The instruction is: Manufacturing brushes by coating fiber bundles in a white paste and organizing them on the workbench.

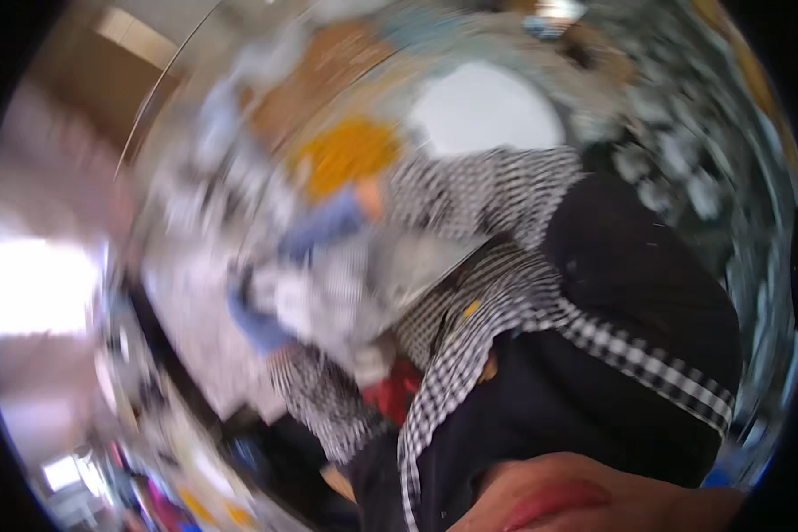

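view: heavily motion-blurred | left hand (259, 326): blue-gloved, at a pale blurred object (315, 301), grip cannot be told | right hand (328, 222): blue-gloved, raised near a yellow patch (346, 152), grip cannot be told | object: between the two hands, over a pale worktop (199, 310) | sleeves: black-and-white checked

My left hand (262, 326) sits at nine o'clock of my right hand (328, 222), both over a blurred sheet (328, 293). A round plate (483, 111) lies at twelve o'clock, beyond my checked sleeve (470, 191).
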Tool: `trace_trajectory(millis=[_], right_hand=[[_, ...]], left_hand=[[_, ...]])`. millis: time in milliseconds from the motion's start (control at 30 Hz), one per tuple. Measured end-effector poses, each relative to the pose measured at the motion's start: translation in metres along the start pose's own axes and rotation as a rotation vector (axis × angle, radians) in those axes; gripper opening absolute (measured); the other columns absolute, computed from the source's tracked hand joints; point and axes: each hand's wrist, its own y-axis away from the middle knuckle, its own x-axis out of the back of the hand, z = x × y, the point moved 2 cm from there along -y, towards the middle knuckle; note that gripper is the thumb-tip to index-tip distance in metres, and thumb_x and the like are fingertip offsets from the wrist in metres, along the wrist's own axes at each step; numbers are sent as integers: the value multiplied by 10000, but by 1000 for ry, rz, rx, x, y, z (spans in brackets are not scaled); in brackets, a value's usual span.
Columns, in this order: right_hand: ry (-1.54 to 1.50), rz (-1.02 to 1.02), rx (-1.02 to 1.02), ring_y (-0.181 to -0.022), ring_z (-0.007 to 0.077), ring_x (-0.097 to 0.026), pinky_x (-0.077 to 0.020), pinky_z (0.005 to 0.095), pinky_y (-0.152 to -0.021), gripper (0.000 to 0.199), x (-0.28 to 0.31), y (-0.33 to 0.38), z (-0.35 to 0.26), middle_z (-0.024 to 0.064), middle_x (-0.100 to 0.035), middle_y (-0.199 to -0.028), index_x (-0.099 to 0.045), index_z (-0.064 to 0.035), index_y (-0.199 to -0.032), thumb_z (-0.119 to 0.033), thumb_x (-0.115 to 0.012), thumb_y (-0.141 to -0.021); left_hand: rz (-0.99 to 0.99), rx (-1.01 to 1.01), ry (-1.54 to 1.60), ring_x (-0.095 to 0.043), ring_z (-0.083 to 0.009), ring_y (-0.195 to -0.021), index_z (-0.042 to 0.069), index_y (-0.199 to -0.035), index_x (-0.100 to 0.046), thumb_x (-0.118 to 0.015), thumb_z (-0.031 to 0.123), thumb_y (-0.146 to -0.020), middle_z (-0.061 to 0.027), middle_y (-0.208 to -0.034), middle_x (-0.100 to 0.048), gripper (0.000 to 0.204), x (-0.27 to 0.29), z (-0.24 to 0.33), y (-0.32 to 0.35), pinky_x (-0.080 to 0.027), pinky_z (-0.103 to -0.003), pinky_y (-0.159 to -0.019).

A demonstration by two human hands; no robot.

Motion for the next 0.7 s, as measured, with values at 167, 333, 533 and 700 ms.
trace_trajectory(millis=[167, 333, 533, 700], right_hand=[[480, 231, -100, -995, 270, -629, -512, 411, -931, 559, -74, 76, -31, 161, -684, -1078, -565, -27, -1213, -469, -703, -899], [142, 337, -413, -1077, 283, -644, -513, 406, -962, 668, -123, 170, -26, 175, -699, -1188, -621, -23, -1263, -558, -724, -877], [255, 2, -421, -1185, 325, -631, -494, 388, -1028, 908, -109, 247, -68, 259, -651, -1310, -585, 86, -1345, -698, -628, -890], [-45, 158, -351, -1226, 269, -641, -489, 390, -1073, 778, -34, 213, -69, 198, -641, -1373, -572, -1, -1417, -640, -571, -973]], left_hand=[[38, -208, -808, -624, -239, -1110, -45, -1253, -644, -512, 221, -1031, -144, -1200, -666, 371, -90, -54, 31, -484, -375, -1023], [-101, 122, -415, -623, -255, -1132, -30, -1436, -484, -655, 170, -934, -180, -1311, -601, 567, -153, -94, 72, -526, -401, -992], [-89, 236, -563, -643, -219, -927, -41, -1304, -611, -573, 106, -1006, -127, -1059, -699, 334, -163, -134, 94, -553, -389, -830], [-111, 327, -83, -603, -142, -752, -8, -1236, -562, -640, 150, -1008, -43, -863, -626, 288, -147, -125, 90, -558, -314, -727]])
